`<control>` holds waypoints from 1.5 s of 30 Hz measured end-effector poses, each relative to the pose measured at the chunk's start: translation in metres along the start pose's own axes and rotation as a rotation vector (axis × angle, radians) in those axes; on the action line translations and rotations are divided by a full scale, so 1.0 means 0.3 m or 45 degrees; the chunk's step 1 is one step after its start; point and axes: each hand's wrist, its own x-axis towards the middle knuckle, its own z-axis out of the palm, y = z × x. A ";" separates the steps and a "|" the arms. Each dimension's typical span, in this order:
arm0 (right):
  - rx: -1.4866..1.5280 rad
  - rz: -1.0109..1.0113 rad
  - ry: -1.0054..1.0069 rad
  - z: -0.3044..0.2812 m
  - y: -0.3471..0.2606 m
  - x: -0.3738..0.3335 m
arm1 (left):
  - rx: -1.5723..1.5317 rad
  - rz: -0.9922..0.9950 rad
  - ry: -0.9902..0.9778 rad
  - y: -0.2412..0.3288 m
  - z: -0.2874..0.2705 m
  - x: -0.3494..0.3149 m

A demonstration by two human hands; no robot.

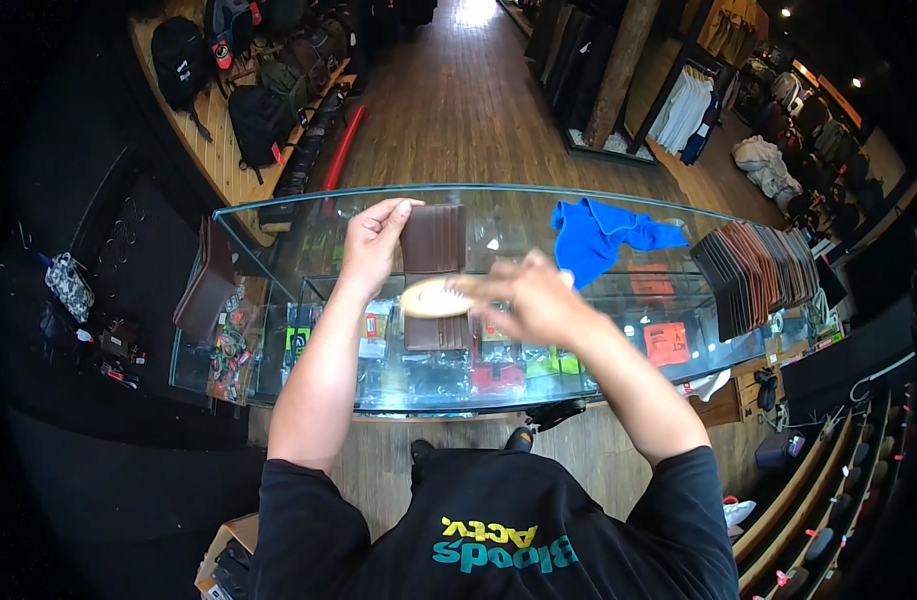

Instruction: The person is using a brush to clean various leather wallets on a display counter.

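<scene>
A dark brown leather wallet (433, 240) is opened out over the glass counter, its card slots showing. At its upper left edge my left hand (378, 240) is closed, thumb and fingers pinching the leather. My right hand (533, 297), slightly blurred, is closed round a light wooden brush (428, 299). The brush lies across the middle of the wallet and hides part of it; its pale bristles are smeared by motion. Whether the bristles touch the leather, I cannot tell.
The glass display counter (538, 394) holds several packaged goods under its top. A crumpled blue cloth (603, 238) lies toward the back right. Several wallets (753, 275) stand in a row at the right end, and brown leather pieces (206, 280) stand at the left end.
</scene>
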 end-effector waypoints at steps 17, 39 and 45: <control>0.804 -0.086 -0.486 -0.056 -0.105 -0.033 | 0.193 0.143 0.032 0.020 0.011 -0.017; 1.201 0.178 -0.256 -0.100 -0.083 -0.073 | 0.067 0.063 0.125 -0.019 -0.007 0.008; 0.849 0.555 0.579 0.087 -0.149 -0.025 | -0.362 0.002 0.461 -0.047 0.005 0.012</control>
